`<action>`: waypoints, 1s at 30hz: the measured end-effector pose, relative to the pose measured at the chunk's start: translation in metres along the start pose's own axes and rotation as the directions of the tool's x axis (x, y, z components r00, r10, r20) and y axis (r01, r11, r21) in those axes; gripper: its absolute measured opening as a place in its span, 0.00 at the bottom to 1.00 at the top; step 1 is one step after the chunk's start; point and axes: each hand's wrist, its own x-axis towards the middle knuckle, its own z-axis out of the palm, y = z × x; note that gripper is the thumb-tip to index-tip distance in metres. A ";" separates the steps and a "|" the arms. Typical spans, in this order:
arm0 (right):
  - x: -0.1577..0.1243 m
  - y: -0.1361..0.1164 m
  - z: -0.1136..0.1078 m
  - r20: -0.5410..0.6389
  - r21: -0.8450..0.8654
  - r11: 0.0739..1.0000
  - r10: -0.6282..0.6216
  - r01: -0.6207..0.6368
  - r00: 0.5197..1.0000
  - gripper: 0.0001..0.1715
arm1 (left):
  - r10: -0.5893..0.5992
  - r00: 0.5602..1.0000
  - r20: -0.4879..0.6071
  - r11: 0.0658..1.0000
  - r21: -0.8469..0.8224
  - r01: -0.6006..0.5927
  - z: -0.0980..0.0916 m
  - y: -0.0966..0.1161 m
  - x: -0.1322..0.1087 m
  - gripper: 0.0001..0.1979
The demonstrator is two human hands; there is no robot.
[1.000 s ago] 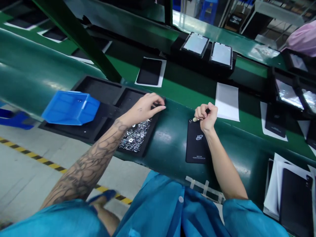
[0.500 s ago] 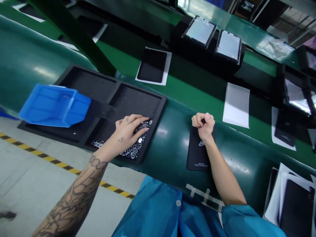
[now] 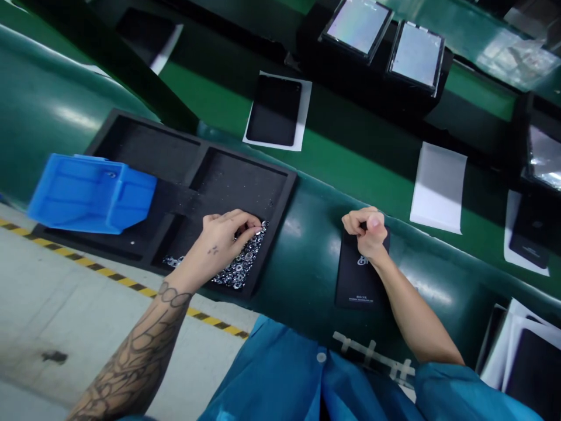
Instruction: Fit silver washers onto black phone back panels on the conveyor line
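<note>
My left hand [image 3: 225, 240] is over the near right compartment of a black divided tray [image 3: 287, 196]. Thumb and fingertips close in a pinch on a small shiny metal piece at the edge of a heap of ring-like metal pieces [image 3: 239, 270]. My right hand [image 3: 367, 230] is curled closed above the top end of a black flat panel [image 3: 359, 286], which bears a pale logo and small lettering. Whatever those curled fingers hold, if anything, is hidden. The panel lies on the green bench top [image 3: 302, 275].
A blue plastic bin [image 3: 83, 193] rests tilted on the tray's left side. Beyond lie a black panel on white paper [image 3: 275, 111], a white paper stack [image 3: 438, 187] and two screen-like panels [image 3: 359, 26] on a black block. More panels and papers [image 3: 532, 362] sit at lower right.
My left fingers have drawn together from spread apart to a pinch at the heap's edge. My right hand stays curled over the panel, its fist turned slightly. The view has shifted a little.
</note>
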 end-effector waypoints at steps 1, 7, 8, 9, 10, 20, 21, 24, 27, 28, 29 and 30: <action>0.000 0.000 0.000 0.000 0.000 1.000 0.006 -0.006 1.000 0.45 | -0.001 1.000 -0.012 1.000 0.002 0.001 0.000 0.000 0.001 0.14; 0.001 0.002 0.007 -0.060 -0.024 1.000 -0.015 0.013 0.998 0.44 | -0.049 0.998 -0.046 0.998 -0.042 0.047 0.001 0.002 0.007 0.17; 0.001 0.003 0.008 -0.064 -0.024 1.000 -0.013 0.012 0.998 0.44 | -0.056 0.997 -0.054 0.997 -0.055 0.053 0.000 0.002 0.008 0.18; 0.001 0.004 0.008 -0.061 -0.022 1.000 -0.005 0.004 0.998 0.44 | -0.059 0.996 -0.065 0.996 -0.069 0.054 0.000 0.003 0.008 0.18; 0.001 0.005 0.008 -0.056 -0.016 1.000 0.005 -0.006 0.998 0.44 | -0.060 0.995 -0.077 0.995 -0.083 0.053 0.000 0.004 0.009 0.18; 0.000 0.007 0.008 -0.091 0.040 0.999 -0.019 0.023 0.996 0.43 | -0.120 0.981 -0.154 0.987 -0.123 0.102 -0.008 -0.006 0.002 0.17; 0.000 0.007 0.008 -0.094 0.052 0.998 -0.030 0.035 0.995 0.43 | -0.130 0.978 -0.163 0.985 -0.134 0.109 -0.010 -0.008 0.001 0.18; 0.000 0.007 0.009 -0.101 0.053 0.997 -0.058 0.064 0.993 0.43 | -0.128 0.976 -0.175 0.983 -0.155 0.101 -0.016 -0.013 0.002 0.19; 0.001 0.006 0.011 -0.115 0.036 0.999 -0.015 0.020 0.993 0.44 | -0.097 0.980 -0.172 0.988 -0.135 0.074 -0.018 -0.015 0.005 0.20; 0.002 0.005 0.012 -0.126 0.029 1.000 -0.004 0.007 0.992 0.44 | -0.076 0.982 -0.172 0.991 -0.120 0.056 -0.017 -0.015 0.006 0.20; 0.003 0.005 0.013 -0.138 0.023 1.000 0.001 0.002 0.990 0.45 | -0.048 0.984 -0.171 0.994 -0.104 0.031 -0.016 -0.014 0.008 0.21; 0.004 0.004 0.013 -0.147 0.020 1.000 0.003 0.000 0.989 0.46 | -0.016 0.985 -0.172 0.996 -0.084 0.002 -0.013 -0.012 0.009 0.22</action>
